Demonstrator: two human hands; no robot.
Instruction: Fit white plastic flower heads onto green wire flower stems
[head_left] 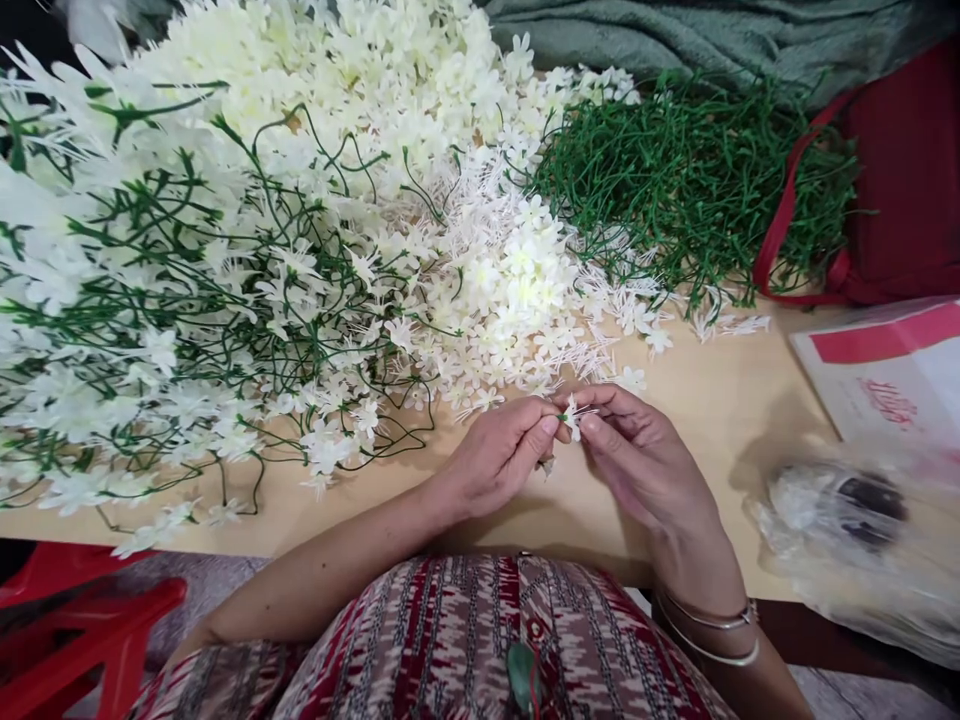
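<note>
A small white artificial flower (572, 418) with thin white stamens is between my two hands, above the near part of the table. My left hand (499, 455) is closed in a pinch on the green stem end at the flower's base; most of that stem is hidden by the fingers. From the other side, my right hand (649, 460) pinches the flower by its petals and stamens with thumb and forefinger. Just beyond my fingers lies a heap of loose white flower heads (502, 300), mixed with white stamen pieces (484, 190).
Flowers on green stems (247, 290) cover the table's left side. Bare green stems (675, 180) are heaped at the back right, beside a red bag (900, 190). A printed paper bag (892, 370) and clear plastic bag (825, 530) lie right. Red stools (90, 640) stand lower left.
</note>
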